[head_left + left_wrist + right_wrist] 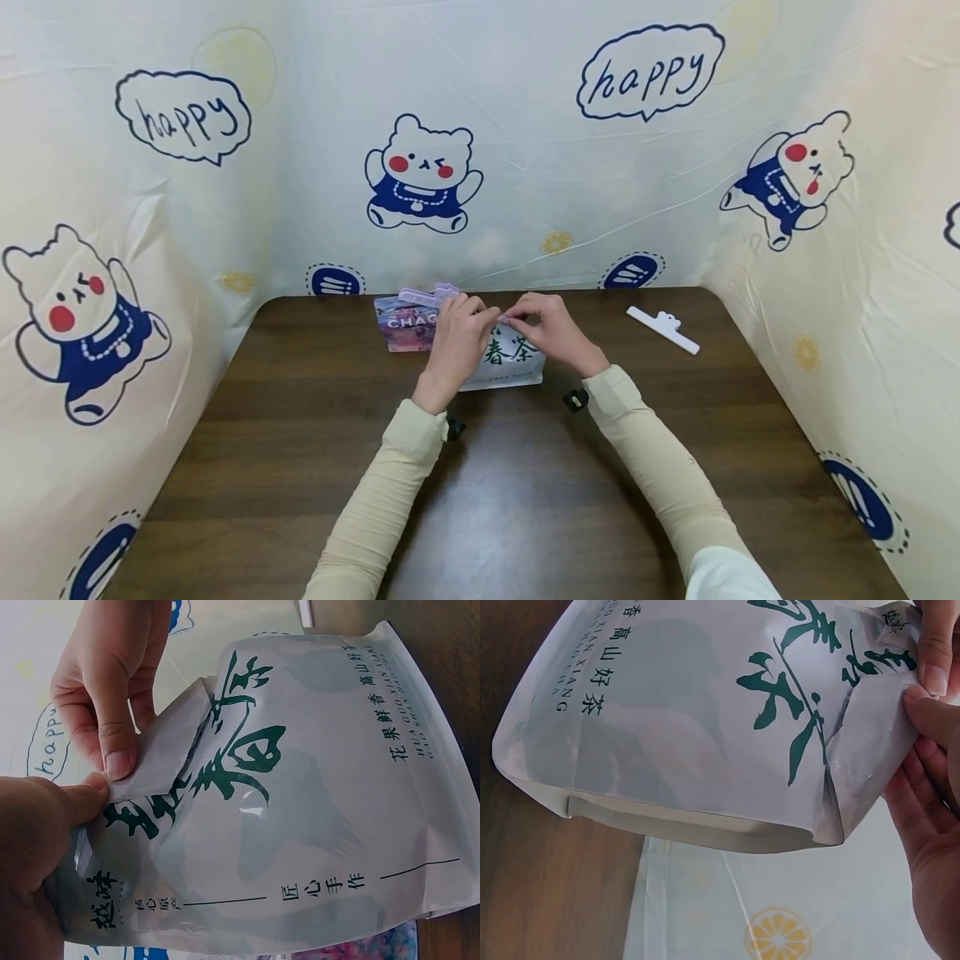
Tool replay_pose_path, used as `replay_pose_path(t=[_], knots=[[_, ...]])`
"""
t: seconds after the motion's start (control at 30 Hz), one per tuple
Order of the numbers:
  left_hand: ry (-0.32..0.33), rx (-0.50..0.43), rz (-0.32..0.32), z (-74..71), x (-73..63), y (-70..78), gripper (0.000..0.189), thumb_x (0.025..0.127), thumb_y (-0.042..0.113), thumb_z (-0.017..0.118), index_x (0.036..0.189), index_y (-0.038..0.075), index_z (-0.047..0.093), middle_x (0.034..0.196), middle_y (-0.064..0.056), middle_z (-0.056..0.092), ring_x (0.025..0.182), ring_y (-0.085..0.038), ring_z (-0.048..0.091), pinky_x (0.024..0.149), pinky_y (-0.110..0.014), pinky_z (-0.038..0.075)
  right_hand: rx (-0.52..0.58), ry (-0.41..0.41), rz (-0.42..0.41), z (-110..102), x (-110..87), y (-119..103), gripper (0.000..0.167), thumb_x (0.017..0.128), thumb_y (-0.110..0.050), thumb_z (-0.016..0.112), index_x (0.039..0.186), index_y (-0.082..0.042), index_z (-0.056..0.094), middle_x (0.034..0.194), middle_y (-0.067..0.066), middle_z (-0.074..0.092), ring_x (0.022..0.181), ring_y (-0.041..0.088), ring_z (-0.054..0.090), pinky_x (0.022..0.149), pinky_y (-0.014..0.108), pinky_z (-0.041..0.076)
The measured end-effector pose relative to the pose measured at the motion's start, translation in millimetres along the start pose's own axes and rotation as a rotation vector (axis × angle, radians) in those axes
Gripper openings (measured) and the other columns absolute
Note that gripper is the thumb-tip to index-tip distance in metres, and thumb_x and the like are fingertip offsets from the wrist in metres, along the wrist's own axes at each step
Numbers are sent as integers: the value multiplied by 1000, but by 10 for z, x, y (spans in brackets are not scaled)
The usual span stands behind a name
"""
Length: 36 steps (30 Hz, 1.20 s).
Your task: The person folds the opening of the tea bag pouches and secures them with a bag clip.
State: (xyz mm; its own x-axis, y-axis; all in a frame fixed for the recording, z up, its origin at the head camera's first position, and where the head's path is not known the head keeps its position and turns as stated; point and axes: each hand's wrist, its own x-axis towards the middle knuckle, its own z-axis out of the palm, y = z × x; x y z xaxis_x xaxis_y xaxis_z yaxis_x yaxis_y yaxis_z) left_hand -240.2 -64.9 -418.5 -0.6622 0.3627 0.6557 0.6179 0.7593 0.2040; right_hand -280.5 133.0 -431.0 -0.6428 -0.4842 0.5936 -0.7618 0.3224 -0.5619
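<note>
A white tea bag [517,372] with green characters stands on the table in the head view. My left hand [462,337] and right hand [555,331] meet at its upper edge. In the left wrist view, a folded-over flap [161,754] lies across the bag's top, and the right thumb and fingers pinch it. The left thumb and fingers grip the same edge close beside them. The right wrist view shows the fold [877,735] from its other end, with both thumbs almost touching. Part of the bag's front is hidden behind the left hand in the head view.
Behind the left hand lies a colourful bag [408,325] bearing a purple sealing clip [429,295] along its top. A white sealing clip [663,330] rests on the brown table [315,467] at the right. A printed curtain [525,125] surrounds the table's back and sides.
</note>
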Motion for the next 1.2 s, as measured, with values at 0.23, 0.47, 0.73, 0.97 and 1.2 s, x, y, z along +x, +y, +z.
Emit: replay_pose_path(t=[0.23,0.47,0.73,0.97,1.2], knots=[[23,-36,-8,17,-17,-12,14,97,11,69,104,6,79,86,-6,65,79,-23,48,74,-36,35,4,18,16,26,-20,57,8,89,-6,79,96,-9,80,88,0,73,79,11,65,73,28,57],[34,-33,-9,35,-44,-17,14,97,13,70,104,6,80,86,-5,66,79,-23,48,73,-36,35,122,61,41,57,-51,-29,9,91,2,72,98,1,79,90,12,73,79,19,66,73,26,56],[36,-26,-13,29,-31,-9,14,98,15,69,103,7,80,85,-5,65,79,-23,49,73,-36,34,193,57,55,-1,-77,-171,17,92,12,66,106,10,75,98,22,72,88,28,69,79,22,55],[22,-25,-15,17,-25,2,15,99,16,68,103,8,80,85,-4,65,79,-22,48,73,-36,33,210,95,117,-37,-139,-80,14,91,8,70,103,8,77,94,20,75,79,25,70,73,22,56],[33,-38,-27,29,-35,5,14,98,15,69,103,8,80,85,-4,64,79,-22,48,73,-36,33,194,111,107,-23,-160,-57,12,91,7,69,100,9,77,92,21,74,78,30,70,71,19,55]])
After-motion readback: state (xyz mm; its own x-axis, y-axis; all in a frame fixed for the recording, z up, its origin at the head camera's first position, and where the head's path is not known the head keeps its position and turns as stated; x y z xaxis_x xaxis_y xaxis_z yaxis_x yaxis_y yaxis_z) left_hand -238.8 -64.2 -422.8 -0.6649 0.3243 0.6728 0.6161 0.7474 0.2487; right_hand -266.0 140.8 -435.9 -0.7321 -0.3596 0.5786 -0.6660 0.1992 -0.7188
